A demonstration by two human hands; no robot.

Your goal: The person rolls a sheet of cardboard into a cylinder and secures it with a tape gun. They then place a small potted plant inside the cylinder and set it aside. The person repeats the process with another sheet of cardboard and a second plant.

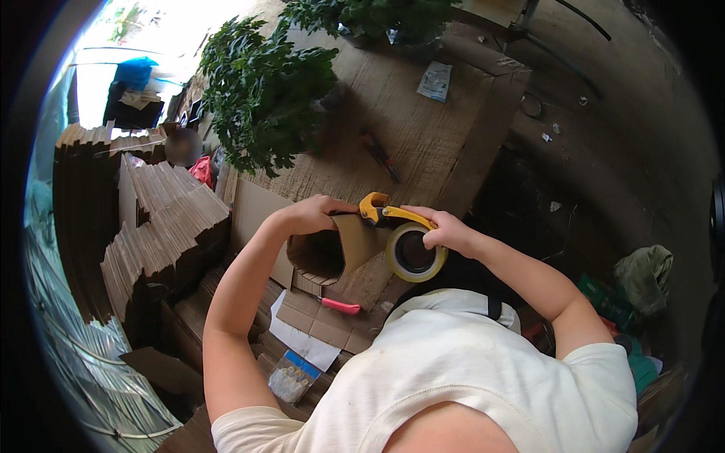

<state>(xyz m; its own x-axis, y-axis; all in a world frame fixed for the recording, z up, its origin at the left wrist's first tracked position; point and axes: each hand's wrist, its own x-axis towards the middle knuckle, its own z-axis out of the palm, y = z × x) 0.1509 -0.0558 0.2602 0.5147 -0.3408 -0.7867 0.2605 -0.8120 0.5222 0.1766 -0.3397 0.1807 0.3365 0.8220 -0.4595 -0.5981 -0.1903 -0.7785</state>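
My right hand (445,232) is closed on the yellow handle of a tape dispenser (400,214), which carries a large roll of clear tape (436,269). The dispenser's head meets the upper edge of a folded cardboard sleeve (361,240), whose open end faces me and to the left. My left hand (311,214) grips the sleeve's top from the left, its fingertips close to the dispenser head. Part of the left fingers is hidden behind the cardboard. Whether tape is stuck to the sleeve I cannot make out.
Leafy green plants (264,90) stand on the cardboard-covered table (445,143), with dark-handled pliers or cutters (381,157) and a packet (435,81). Stacks of flat cardboard (170,196) rise on the left. A pink-handled knife (340,306) and a small plastic bag (291,377) lie near me.
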